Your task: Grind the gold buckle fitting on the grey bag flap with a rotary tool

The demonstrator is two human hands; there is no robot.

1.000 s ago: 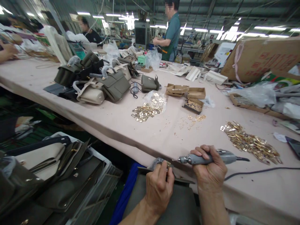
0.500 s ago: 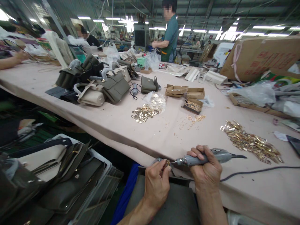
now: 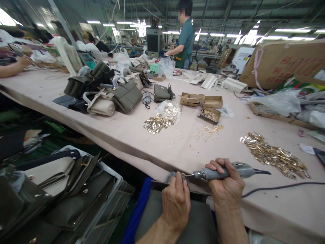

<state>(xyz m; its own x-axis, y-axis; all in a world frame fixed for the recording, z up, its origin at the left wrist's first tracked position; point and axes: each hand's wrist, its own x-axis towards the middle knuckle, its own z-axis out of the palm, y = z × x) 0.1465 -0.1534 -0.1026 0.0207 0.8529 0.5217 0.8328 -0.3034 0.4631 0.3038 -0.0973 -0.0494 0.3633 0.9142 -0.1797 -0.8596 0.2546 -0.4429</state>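
My right hand point(image 3: 227, 179) is wrapped round a grey corded electric screwdriver point(image 3: 215, 173), which lies nearly level and points left. Its thin bit reaches a small gold metal piece point(image 3: 183, 176) pinched in the fingertips of my left hand point(image 3: 176, 200). Clear plastic shows just behind those fingertips. Below both hands lies a dark olive leather bag point(image 3: 152, 217), beside blue cloth point(image 3: 138, 210) at the table's edge. To the right of the screwdriver, a pile of gold metal parts point(image 3: 275, 154) rests on the table.
Farther back are gold plates point(image 3: 157, 123), small cardboard boxes point(image 3: 212, 101), and several handbags point(image 3: 127, 95). A crate point(image 3: 111, 203) of bags stands lower left. The black cord point(image 3: 281, 186) runs right. A person point(image 3: 186, 37) stands beyond the table; another person's arm point(image 3: 12, 69) shows at left.
Both my hands and the screwdriver have shifted slightly right in view. My left fingers have turned more upright around the gold piece. The standing person's arm has moved.
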